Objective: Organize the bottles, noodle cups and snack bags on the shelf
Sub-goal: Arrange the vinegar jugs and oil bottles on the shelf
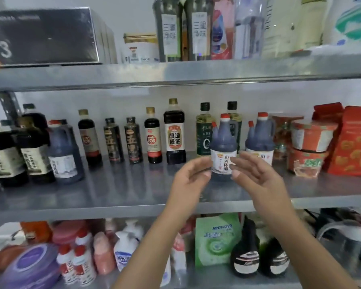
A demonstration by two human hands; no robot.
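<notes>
A dark vinegar jug (223,142) with a red cap and white label stands on the middle shelf (123,184). My left hand (188,180) and my right hand (256,178) flank its lower half with relaxed fingers. Their fingertips are at the label's sides, and I cannot tell whether they touch it. A matching jug (259,138) stands just to the right behind my right hand. Two red noodle cups (313,134) are stacked further right, beside red snack bags (356,142). A row of soy sauce bottles (174,132) lines the back.
Large dark bottles (6,155) and another jug (64,151) crowd the shelf's left end. Green oil bottles (203,132) stand behind the jug. The top shelf holds a black box (44,36) and tall bottles. The bottom shelf carries detergent bottles and a green pouch (217,238).
</notes>
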